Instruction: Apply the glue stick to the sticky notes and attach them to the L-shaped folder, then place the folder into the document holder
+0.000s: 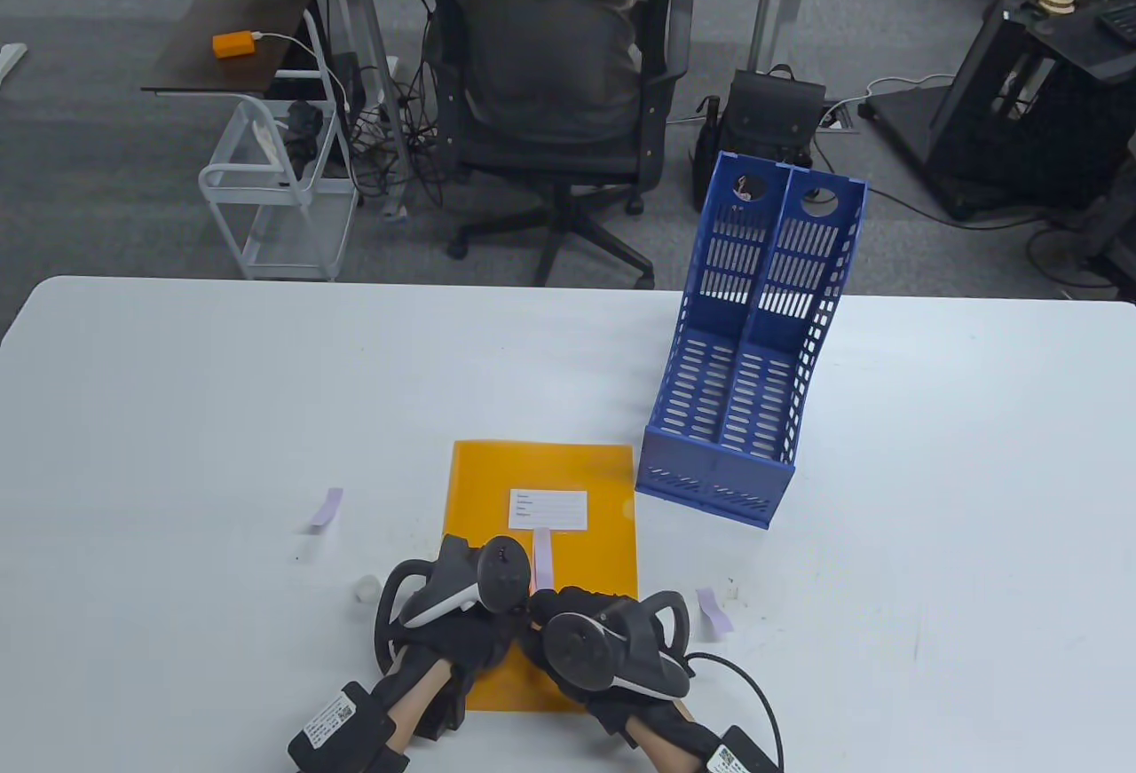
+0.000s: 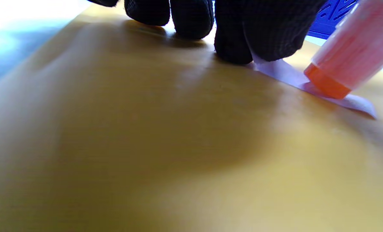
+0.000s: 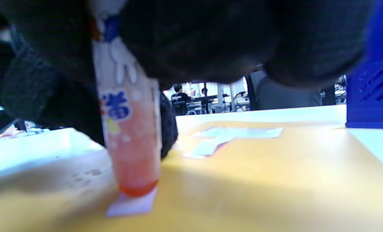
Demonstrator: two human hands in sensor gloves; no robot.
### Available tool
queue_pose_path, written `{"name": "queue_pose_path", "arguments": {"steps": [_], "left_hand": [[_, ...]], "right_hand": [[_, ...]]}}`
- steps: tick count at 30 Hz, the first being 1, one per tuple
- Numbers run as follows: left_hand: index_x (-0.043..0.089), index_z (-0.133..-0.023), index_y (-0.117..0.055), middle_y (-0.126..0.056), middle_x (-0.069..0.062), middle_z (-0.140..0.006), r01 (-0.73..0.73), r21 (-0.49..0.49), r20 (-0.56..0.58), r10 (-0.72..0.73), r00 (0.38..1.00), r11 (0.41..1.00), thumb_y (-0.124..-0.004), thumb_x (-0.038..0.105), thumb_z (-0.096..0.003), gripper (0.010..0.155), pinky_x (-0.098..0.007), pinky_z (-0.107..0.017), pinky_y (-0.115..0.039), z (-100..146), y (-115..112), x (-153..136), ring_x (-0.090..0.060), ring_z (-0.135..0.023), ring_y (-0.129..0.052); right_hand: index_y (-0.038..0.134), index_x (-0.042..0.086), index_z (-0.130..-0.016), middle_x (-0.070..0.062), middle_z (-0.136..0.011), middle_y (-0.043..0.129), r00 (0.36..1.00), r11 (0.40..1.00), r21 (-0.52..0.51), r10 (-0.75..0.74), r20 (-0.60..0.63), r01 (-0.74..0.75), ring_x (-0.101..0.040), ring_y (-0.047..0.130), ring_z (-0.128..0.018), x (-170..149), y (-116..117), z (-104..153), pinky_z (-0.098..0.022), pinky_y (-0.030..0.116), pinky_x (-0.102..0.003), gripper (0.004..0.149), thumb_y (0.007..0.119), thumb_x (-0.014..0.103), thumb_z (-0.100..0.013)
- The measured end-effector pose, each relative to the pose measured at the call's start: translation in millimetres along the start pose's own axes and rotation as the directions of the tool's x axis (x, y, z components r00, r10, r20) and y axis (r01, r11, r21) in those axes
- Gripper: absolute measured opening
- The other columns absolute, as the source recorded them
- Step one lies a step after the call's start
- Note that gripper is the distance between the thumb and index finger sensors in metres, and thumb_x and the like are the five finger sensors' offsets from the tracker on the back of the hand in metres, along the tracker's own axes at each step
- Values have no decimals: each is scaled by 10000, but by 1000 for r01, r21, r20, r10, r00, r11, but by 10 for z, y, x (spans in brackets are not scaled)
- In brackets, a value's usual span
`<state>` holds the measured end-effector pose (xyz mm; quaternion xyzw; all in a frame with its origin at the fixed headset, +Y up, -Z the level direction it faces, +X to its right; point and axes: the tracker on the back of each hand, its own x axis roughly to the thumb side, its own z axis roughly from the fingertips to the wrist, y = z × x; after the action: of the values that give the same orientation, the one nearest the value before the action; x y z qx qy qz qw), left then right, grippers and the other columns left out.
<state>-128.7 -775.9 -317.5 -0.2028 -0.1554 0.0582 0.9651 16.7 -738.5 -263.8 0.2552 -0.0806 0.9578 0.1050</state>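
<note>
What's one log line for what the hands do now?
step: gluing | left hand: pins sticky note | right hand: presses glue stick on it | folder: underneath

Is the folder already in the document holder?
No, the orange folder lies flat on the table, and both slots of the blue document holder are empty.

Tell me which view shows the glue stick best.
The right wrist view: the glue stick stands full length, its orange end on a sticky note. The left wrist view shows only its blurred lower part. In the table view the hands hide it.
</note>
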Motion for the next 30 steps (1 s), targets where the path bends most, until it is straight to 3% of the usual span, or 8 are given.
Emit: {"name": "queue_pose_path", "arguments": {"steps": [8, 12, 17, 21, 30], "left_hand": [[245, -804, -827, -620, -69, -1070, 95, 43, -5, -95, 995, 995, -795, 439, -473, 385, -646, -754, -441, 10, -22, 84, -362, -1047, -559], [246, -806, -824, -614, -67, -1070, 74, 42, -3, -73, 997, 996, -794, 443, -474, 387, -644, -753, -444, 9, -28, 63, -357, -1049, -555], [251, -809, -820, -614, -64, -1071, 79, 55, 8, -79, 997, 995, -791, 449, -474, 389, -639, -752, -458, 19, -38, 53, -353, -1049, -558], [248, -808, -818, -612, -65, -1071, 83, 56, 7, -83, 997, 995, -791, 448, -474, 391, -637, -752, -462, 22, -40, 58, -353, -1049, -560], [246, -812, -813, -603, -67, -1071, 68, 58, 21, -70, 997, 996, -786, 447, -476, 392, -634, -752, -463, 25, -46, 47, -356, -1047, -556]], "right_hand": [[932, 119, -715, -71, -331, 967, 999, 999, 26, 31, 8, -31, -135, 940, -114, 54, -21, -23, -210, 889, -434, 467, 849, 496, -451], [951, 119, -688, -66, -300, 967, 999, 998, 47, 31, 13, -31, -130, 932, -90, 47, -28, -20, -196, 890, -428, 457, 852, 495, -448], [962, 125, -654, -44, -273, 965, 998, 998, 1, 62, 16, -62, -117, 926, -62, 29, -109, 27, -179, 892, -414, 453, 844, 510, -447], [944, 122, -686, -51, -303, 968, 999, 997, -75, 36, 17, -35, -126, 936, -91, 38, -180, 65, -195, 890, -423, 469, 832, 513, -451], [900, 108, -749, -70, -385, 965, 998, 998, 6, 60, 8, -60, -149, 956, -158, 105, 4, -30, -239, 883, -445, 509, 807, 513, -455]]}}
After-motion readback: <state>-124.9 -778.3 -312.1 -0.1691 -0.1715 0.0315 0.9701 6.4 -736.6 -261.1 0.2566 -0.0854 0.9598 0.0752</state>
